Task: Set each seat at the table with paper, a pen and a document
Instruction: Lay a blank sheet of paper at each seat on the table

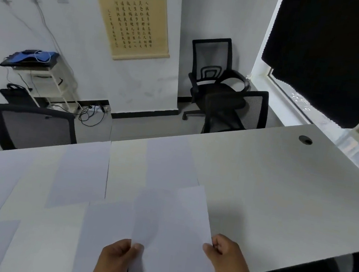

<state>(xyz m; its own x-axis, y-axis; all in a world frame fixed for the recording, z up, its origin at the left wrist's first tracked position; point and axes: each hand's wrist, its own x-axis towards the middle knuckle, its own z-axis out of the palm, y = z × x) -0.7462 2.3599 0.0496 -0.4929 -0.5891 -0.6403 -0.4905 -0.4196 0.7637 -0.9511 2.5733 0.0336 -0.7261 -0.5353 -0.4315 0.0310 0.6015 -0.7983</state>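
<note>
Head view: paper sheet [174,223] between both hands' pinching fingers [137,247].

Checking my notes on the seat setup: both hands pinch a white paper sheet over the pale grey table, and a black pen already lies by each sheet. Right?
Not quite. The head view shows no pen anywhere on the pale grey table. The left hand and right hand do pinch the white paper sheet.
</note>
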